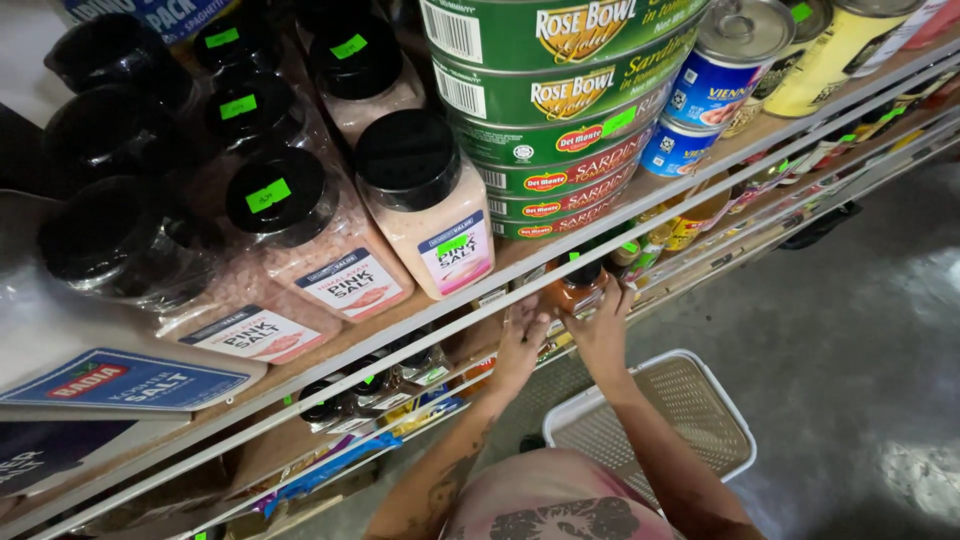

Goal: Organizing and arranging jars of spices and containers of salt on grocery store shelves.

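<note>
Both my hands are up at the lower shelf right now. My right hand point(603, 330) has its fingers wrapped around a small jar with a dark cap and orange-brown contents point(575, 288), which sits at the front edge of that shelf, just under the white wire rail point(700, 165). My left hand point(522, 340) is right beside it — fingers curled loosely and touching the shelf edge near the jar's left side, though I can't tell if they're actually gripping anything.

Above that, the upper shelf has clear plastic shakers of pink salt with black lids point(425, 205), some lids with green stickers on top. Next to them is a stack of flat oval green and red tins point(560, 110), and further right some small round cans with blue labels point(725, 70).

Down below my arms there's a white plastic basket with a beige mesh bottom point(660, 420) sitting on the grey concrete floor point(860, 330).
</note>
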